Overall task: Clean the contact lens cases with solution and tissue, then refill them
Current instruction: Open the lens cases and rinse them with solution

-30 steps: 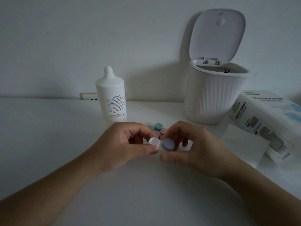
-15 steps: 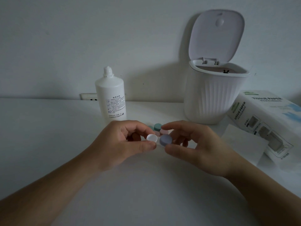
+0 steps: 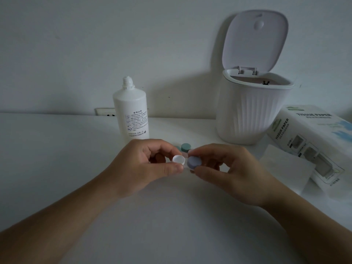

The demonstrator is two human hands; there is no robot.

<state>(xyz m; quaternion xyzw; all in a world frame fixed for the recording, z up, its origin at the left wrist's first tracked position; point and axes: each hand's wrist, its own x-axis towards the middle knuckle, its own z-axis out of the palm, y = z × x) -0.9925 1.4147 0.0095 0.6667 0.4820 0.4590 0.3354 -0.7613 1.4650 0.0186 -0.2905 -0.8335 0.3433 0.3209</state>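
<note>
White round plastic cap [image 3: 179, 159] is sitting pinched in our left hand [image 3: 144, 164], while our right hand [image 3: 226, 168] is pinching the grey-blue round cap [image 3: 194, 162] beside it, above the white table [image 3: 57, 159].

Small plastic contact lens case [image 3: 186, 162], white cap and purple cap side by side, pinched between my fingertips; teal-capped case [image 3: 185, 147] lying just beyond them.

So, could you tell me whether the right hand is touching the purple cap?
Touching: the head view shows the right hand pinching the purple cap.
</note>
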